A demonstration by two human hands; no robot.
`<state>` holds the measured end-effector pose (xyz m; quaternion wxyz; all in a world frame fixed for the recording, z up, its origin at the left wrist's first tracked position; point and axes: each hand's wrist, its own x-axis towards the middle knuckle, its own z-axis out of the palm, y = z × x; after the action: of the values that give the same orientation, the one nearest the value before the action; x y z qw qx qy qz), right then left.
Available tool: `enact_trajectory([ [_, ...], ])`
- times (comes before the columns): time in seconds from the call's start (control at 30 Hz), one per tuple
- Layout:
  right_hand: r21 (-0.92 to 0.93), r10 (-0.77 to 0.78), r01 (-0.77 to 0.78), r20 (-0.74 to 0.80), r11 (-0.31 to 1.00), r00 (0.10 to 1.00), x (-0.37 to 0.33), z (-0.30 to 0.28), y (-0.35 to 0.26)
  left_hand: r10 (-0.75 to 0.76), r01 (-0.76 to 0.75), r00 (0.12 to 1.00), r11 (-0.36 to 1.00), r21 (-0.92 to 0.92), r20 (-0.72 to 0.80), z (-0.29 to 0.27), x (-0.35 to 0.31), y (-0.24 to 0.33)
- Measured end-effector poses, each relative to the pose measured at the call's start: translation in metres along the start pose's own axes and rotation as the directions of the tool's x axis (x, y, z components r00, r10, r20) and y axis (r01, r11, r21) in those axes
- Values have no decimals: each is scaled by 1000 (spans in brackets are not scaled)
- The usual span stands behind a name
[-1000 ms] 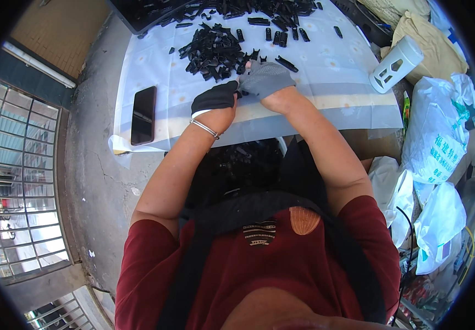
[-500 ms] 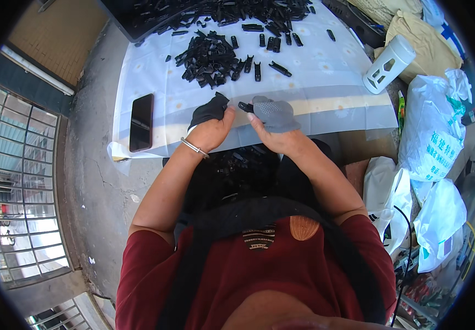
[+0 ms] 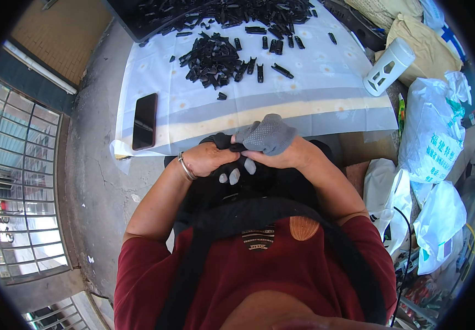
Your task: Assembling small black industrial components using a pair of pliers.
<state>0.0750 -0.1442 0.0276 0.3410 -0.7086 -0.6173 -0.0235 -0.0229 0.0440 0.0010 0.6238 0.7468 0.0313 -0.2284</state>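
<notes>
My left hand (image 3: 209,156), in a black glove with light fingertips and a bare thumb, meets my right hand (image 3: 268,142) just off the table's near edge, above my lap. The right one wears a grey dotted glove with its thumb bare. Between them is a small black plastic part (image 3: 238,147), mostly covered by the fingers; both hands are closed on it. A short black piece (image 3: 222,95) lies alone on the tablecloth ahead of the left hand. Farther off is a heap of black plastic clips (image 3: 210,59), with several longer black parts (image 3: 260,73) to its right.
A phone (image 3: 144,121) lies at the table's left, and a white cup (image 3: 390,66) stands at its right edge. A larger mass of black parts (image 3: 232,14) fills the far side beside a black tray (image 3: 138,19). White plastic bags (image 3: 432,129) crowd the right.
Both hands have come together and drawn back toward my lap, bringing the black part with them. A short black piece now lies on the cloth near the heap.
</notes>
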Motion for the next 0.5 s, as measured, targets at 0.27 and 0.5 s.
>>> enact_trajectory([
  [0.27, 34, 14, -18, 100, 999, 995, -4, 2, 4, 276, -275, 955, 961, -20, 111, -2, 10, -28],
  [0.5, 183, -27, 7, 110, 983, 994, -5, -1, -2, -18, 18, 1000, 994, 112, 1, 3, -2, 10],
])
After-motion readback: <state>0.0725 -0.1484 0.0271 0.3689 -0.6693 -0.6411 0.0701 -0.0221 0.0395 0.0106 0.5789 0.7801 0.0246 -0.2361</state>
